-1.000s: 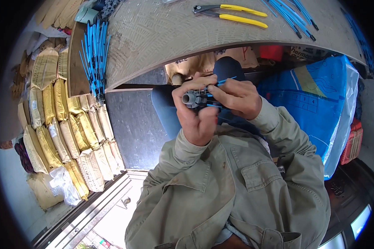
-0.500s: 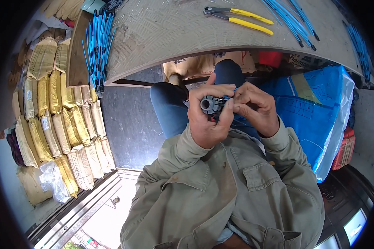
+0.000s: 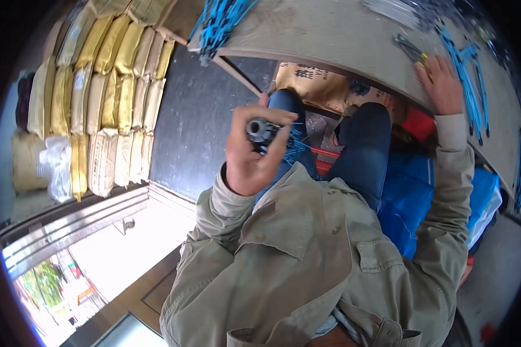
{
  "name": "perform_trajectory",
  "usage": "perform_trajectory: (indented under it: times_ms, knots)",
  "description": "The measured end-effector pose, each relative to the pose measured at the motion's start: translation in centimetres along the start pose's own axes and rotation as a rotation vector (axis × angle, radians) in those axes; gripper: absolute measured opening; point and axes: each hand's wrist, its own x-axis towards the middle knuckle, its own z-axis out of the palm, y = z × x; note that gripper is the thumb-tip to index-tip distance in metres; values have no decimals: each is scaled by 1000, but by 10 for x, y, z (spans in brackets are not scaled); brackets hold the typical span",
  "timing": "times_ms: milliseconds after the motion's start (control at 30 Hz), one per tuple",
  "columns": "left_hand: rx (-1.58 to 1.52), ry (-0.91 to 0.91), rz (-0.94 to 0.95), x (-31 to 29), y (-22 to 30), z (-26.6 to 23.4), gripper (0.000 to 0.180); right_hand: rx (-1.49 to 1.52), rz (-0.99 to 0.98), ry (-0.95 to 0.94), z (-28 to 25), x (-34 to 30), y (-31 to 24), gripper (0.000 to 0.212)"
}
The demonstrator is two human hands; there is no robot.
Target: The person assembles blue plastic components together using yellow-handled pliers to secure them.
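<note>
My left hand (image 3: 255, 147) is closed around a grey hollow hub (image 3: 259, 129) with thin blue rods (image 3: 295, 144) fanning out of its side; the hub's round hole faces up. Most of the hub's body is hidden by my palm and fingers. My right arm reaches far out to the worktable, where my right hand (image 3: 443, 87) is closed over the yellow handles of cutting pliers (image 3: 411, 49). Some blur covers the pliers, and my fingers hide much of the handles. Just right of that hand lie loose blue rods (image 3: 469, 81) with black ends.
The worktable (image 3: 324, 34) spans the top, with another bunch of blue rods (image 3: 220, 29) at its left edge. Stacked sacks (image 3: 98, 92) stand at the left. Below the table are brown sacks (image 3: 312, 84) and, by my right leg, a blue sheet bag (image 3: 405, 196).
My right hand has left the hub and moved out to the pliers on the table. The left hand keeps the hub. The view has turned, shifting the table and sacks.
</note>
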Motion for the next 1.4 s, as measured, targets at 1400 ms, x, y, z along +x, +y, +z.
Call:
perform_trajectory:
  times_ms: [1400]
  knots:
    - [64, -77, -48, 20, -11, 7, 31, 38, -195, 442, -34, 44, -160, 27]
